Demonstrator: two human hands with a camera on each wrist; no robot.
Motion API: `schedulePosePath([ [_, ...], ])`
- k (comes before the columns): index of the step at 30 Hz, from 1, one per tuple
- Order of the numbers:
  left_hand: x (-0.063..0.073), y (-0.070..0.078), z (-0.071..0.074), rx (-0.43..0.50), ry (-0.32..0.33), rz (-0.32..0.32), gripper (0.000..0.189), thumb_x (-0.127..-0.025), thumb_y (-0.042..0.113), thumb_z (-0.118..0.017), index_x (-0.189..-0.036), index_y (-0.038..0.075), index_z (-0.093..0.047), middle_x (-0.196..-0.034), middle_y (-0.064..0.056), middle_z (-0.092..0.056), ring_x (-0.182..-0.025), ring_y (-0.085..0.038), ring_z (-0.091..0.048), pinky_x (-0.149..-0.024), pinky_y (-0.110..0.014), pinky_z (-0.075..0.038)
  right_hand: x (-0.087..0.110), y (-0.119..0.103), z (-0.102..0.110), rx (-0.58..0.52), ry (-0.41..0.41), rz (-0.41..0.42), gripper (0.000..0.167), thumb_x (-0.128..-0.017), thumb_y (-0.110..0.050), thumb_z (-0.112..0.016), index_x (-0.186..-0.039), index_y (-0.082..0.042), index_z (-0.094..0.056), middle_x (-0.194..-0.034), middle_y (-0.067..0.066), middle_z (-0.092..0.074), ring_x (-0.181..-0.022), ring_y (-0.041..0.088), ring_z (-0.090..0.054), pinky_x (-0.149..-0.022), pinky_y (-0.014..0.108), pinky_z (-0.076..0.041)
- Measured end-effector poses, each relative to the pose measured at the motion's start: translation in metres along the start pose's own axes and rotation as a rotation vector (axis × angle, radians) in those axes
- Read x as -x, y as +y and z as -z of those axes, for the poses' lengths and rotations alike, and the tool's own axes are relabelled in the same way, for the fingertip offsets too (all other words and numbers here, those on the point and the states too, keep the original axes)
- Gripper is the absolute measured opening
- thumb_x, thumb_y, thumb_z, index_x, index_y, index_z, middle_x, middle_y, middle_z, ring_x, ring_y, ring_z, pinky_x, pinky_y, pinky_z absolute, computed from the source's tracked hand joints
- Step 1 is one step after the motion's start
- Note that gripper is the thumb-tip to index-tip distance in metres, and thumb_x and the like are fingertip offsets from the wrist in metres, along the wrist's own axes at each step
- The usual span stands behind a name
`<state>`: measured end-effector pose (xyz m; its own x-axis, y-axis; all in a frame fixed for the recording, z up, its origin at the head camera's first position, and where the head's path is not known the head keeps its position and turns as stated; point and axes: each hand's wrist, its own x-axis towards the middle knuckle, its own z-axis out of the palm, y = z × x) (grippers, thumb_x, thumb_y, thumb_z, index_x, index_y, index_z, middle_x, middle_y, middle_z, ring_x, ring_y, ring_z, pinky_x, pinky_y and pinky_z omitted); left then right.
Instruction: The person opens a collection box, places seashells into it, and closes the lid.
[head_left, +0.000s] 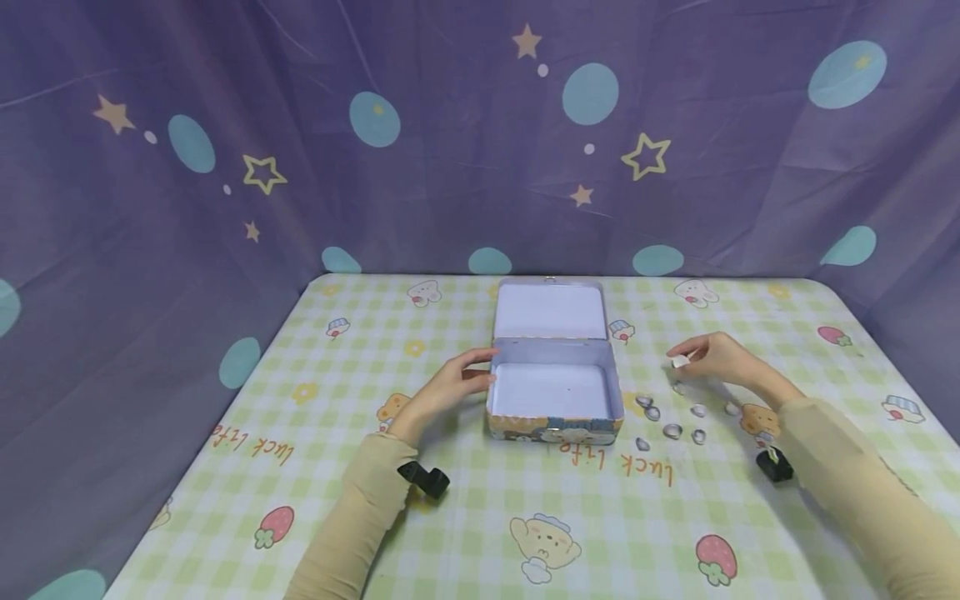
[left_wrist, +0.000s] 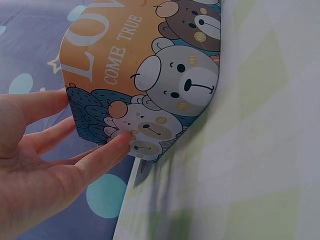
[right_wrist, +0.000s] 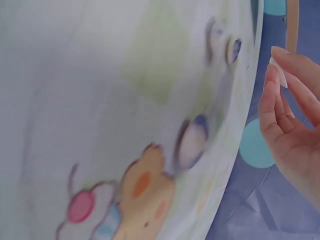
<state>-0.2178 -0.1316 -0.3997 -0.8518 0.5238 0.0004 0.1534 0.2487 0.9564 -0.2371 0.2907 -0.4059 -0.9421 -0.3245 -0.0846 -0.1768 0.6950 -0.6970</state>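
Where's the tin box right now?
In the head view, the tin box sits open on the tablecloth just right of centre, with the left hand at its left side and scattered small metallic pieces to its right.

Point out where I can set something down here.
Free: inside the box; the tablecloth between left sleeve and right sleeve, nearer than the box; left of the left sleeve. Crowded: right of the box, small pieces near the right hand.

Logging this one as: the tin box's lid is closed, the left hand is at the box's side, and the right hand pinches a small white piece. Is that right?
Not quite: the lid is open, as the head view shows. The left hand is at the tin box's side, and the right hand pinches a small white piece.
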Motion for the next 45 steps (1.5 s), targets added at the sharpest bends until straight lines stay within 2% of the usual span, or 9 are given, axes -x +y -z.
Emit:
schedulePosePath([
  [4, 0.000, -0.001, 0.000, -0.006, 0.003, -0.001, 0.047, -0.088, 0.004, -0.052, -0.131, -0.005, -0.035, -0.134, -0.026, -0.032, -0.116, -0.040, -0.041, -0.092, -0.037, -0.044, -0.003, -0.008, -0.002, 0.008, 0.030, 0.020, 0.036, -0.076, -0.013, -0.069, -0.106, 0.003, -0.062, -0.085, 0.011, -0.065, -0.063, 0.008, -0.052, -0.054, 0.023, -0.046],
  [8, 0.000, -0.002, 0.000, -0.005, 0.005, 0.000, 0.047, -0.088, 0.005, -0.052, -0.131, -0.004, -0.036, -0.135, -0.025, -0.032, -0.116, -0.040, -0.041, -0.092, -0.037, -0.044, -0.006, -0.015, -0.005, 0.013, 0.070, 0.030, 0.035, -0.075, -0.013, -0.070, -0.105, 0.002, -0.063, -0.083, 0.010, -0.065, -0.062, 0.008, -0.050, -0.050, 0.023, -0.044],
  [14, -0.001, -0.003, 0.001, -0.002, 0.006, -0.007, 0.046, -0.088, 0.004, -0.052, -0.130, -0.004, -0.036, -0.135, -0.025, -0.032, -0.116, -0.042, -0.041, -0.092, -0.037, -0.044, -0.010, -0.028, -0.009, -0.005, 0.098, 0.038, 0.035, -0.075, -0.015, -0.070, -0.105, 0.000, -0.063, -0.086, 0.011, -0.065, -0.067, 0.009, -0.055, -0.055, 0.023, -0.048],
  [21, -0.001, -0.004, 0.001, 0.020, 0.001, -0.006, 0.046, -0.088, 0.003, -0.052, -0.131, -0.005, -0.036, -0.135, -0.025, -0.032, -0.116, -0.042, -0.040, -0.092, -0.036, -0.044, -0.013, -0.044, -0.011, -0.014, 0.098, 0.041, 0.036, -0.075, -0.018, -0.071, -0.106, -0.001, -0.064, -0.079, 0.006, -0.065, -0.069, 0.009, -0.056, -0.057, 0.023, -0.048],
  [27, -0.001, -0.003, 0.001, 0.027, -0.004, 0.006, 0.047, -0.088, 0.004, -0.052, -0.131, -0.005, -0.035, -0.136, -0.024, -0.032, -0.117, -0.042, -0.039, -0.092, -0.036, -0.044, -0.017, -0.062, -0.013, -0.055, 0.080, 0.072, 0.034, -0.075, -0.015, -0.070, -0.106, -0.001, -0.064, -0.076, 0.011, -0.066, -0.063, 0.010, -0.055, -0.054, 0.025, -0.048],
  [34, -0.001, -0.001, 0.001, 0.024, -0.008, 0.008, 0.047, -0.088, 0.004, -0.052, -0.131, -0.005, -0.034, -0.136, -0.024, -0.031, -0.117, -0.042, -0.038, -0.093, -0.037, -0.043, -0.024, -0.077, -0.020, -0.075, 0.049, 0.152, 0.033, -0.075, -0.012, -0.070, -0.104, 0.001, -0.063, -0.070, 0.010, -0.064, -0.056, 0.004, -0.049, -0.049, 0.020, -0.043],
  [40, -0.001, 0.000, 0.001, 0.017, -0.014, 0.006, 0.048, -0.088, 0.005, -0.052, -0.132, -0.005, -0.034, -0.135, -0.026, -0.031, -0.117, -0.041, -0.039, -0.092, -0.036, -0.044, -0.030, -0.091, -0.026, -0.087, 0.023, 0.199, 0.029, -0.075, -0.005, -0.068, -0.103, 0.002, -0.064, -0.076, 0.010, -0.064, -0.052, 0.003, -0.043, -0.045, 0.019, -0.038],
  [43, 0.000, -0.001, 0.001, 0.013, -0.011, 0.012, 0.048, -0.088, 0.006, -0.052, -0.132, -0.004, -0.034, -0.135, -0.026, -0.031, -0.117, -0.041, -0.040, -0.092, -0.036, -0.044, -0.033, -0.097, -0.029, -0.075, 0.002, 0.214, 0.028, -0.075, -0.005, -0.068, -0.102, 0.001, -0.065, -0.086, 0.014, -0.065, -0.054, 0.004, -0.047, -0.047, 0.019, -0.040],
  [45, 0.000, -0.001, 0.001, 0.012, -0.008, 0.015, 0.048, -0.088, 0.006, -0.052, -0.132, -0.003, -0.034, -0.135, -0.025, -0.032, -0.117, -0.040, -0.040, -0.092, -0.036, -0.044, -0.035, -0.101, -0.031, -0.061, -0.013, 0.225, 0.027, -0.076, -0.005, -0.068, -0.102, 0.000, -0.065, -0.095, 0.014, -0.064, -0.061, 0.006, -0.053, -0.052, 0.020, -0.045],
])
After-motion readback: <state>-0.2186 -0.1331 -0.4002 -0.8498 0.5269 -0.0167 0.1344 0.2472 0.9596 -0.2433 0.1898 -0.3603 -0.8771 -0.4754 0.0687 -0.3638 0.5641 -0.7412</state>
